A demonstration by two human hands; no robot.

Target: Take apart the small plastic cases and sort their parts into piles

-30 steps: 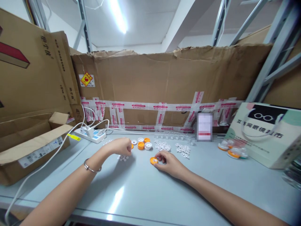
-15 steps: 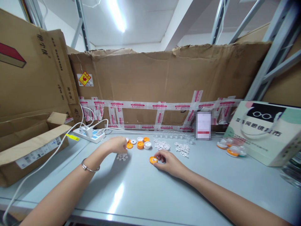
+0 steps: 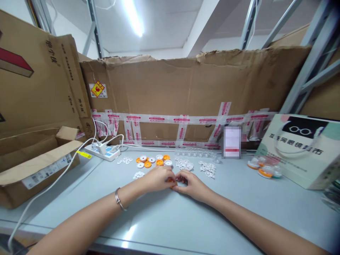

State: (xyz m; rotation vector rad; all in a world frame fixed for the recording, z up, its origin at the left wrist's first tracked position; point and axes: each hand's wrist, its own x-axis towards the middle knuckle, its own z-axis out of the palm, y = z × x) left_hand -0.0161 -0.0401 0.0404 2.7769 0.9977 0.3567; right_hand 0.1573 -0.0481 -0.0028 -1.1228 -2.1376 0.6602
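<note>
From a distance I am holding the orange round part on the near middle of the table, where both hands are meeting. My right hand is lying low with its grip nearly closed, thumb and forefinger pinching the part's right edge, probably so that it isn't slipping or turning. My left hand is leaning in from the other side, its fingers bunched down onto the part. They are covering most of its top, so I am not able to make out whether that grip is pinching the rim or a small piece.

Beyond the hands, supplies are sitting in separate groups: flat discs beside deeper cups, tiny white bits near the left hand, white pieces farther right, and clear domes lining the back. I am guessing this sorting is making each kind easy to pick. Domed items are standing well apart beside the paper bag, perhaps so they aren't mixing with loose parts.
</note>
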